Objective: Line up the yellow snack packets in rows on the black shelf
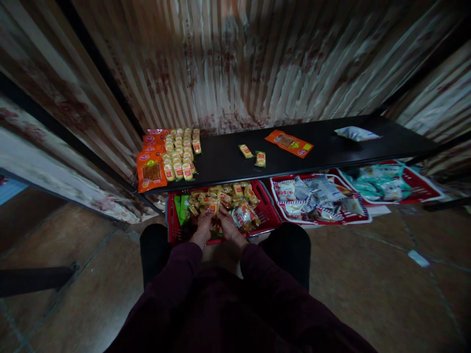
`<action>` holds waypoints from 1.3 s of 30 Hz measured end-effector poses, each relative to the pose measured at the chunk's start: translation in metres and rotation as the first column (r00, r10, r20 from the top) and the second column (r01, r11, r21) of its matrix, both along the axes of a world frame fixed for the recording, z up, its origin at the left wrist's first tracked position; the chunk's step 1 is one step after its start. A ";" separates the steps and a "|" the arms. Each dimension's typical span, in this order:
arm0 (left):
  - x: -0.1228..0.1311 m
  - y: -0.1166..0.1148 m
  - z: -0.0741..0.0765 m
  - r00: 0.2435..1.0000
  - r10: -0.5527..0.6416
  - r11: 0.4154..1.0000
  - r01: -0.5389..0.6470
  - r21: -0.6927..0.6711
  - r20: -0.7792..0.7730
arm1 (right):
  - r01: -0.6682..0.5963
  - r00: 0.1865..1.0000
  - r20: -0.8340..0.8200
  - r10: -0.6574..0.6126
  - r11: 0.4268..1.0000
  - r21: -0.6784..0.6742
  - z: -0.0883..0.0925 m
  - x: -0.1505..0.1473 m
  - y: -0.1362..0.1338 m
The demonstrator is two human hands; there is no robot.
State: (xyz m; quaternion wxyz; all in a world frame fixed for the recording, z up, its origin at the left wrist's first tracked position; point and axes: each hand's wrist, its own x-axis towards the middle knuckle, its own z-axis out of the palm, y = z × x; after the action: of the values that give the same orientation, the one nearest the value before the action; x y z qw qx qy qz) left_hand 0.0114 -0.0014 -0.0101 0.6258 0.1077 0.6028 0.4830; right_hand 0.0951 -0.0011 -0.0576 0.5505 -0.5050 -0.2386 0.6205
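Note:
Both my hands are low over a red basket (270,215) heaped with small yellow-wrapped snack packets. My left hand (203,228) and my right hand (228,225) meet at the fingertips around one small yellow snack packet (212,207). The fingers of each hand are closed on it, partly hidden in the dim light. Beside my right hand lies a larger white and red packet (243,215) in the same basket. A green packet (182,208) shows at the basket's left side.
A black shelf (221,164) runs above the baskets. On its left are orange packets (151,171) and rows of yellow packets (180,152). Two loose yellow packets (245,151), an orange packet (289,143) and a whitish packet (356,133) lie farther right. Two more baskets (274,196) hold packets.

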 end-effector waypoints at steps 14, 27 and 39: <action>0.007 0.010 -0.001 0.981 0.053 0.997 -0.043 0.056 -0.189 | -0.047 0.995 -0.094 0.043 0.998 -0.034 0.034 -0.006 -0.003; 0.011 0.009 -0.002 0.950 0.053 0.984 0.003 0.180 -0.306 | 0.005 1.000 -0.004 -0.005 0.998 0.057 0.023 -0.008 0.000; 0.011 0.007 -0.001 0.967 0.060 0.992 -0.030 0.123 -0.249 | -0.026 0.975 0.220 -0.005 0.990 0.142 0.031 -0.008 -0.003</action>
State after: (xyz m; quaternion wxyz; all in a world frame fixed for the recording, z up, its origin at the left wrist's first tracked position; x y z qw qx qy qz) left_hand 0.0220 0.0059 -0.0112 0.5253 0.1914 0.6502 0.5144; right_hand 0.0869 -0.0039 -0.0264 0.5524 -0.5283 -0.3447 0.5450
